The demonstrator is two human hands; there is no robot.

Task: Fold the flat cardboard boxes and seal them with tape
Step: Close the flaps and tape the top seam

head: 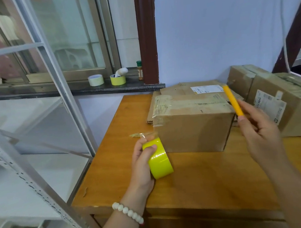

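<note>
Head view: fingers (151, 147) of the left hand (142, 163) clench the yellow tape roll (159, 160) just left of the sealed box (192, 128); the right hand (259, 130) pinches a yellow stick (233, 100), likely a cutter, above the box's right edge. The loose strip (144, 135) at the box's left corner could twist and stick to itself if the roll sags.

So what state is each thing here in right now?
front box: folded up, top taped shut.
tape roll: gripped by the left hand, clear strip pulled out toward the front box.
left hand: curled round the tape roll.
right hand: holding the yellow tool beside the front box.
yellow tool: tilted up; blade not discernible.
right box: closed, taped.
flat cardboard: lying flat behind the front box.
</note>
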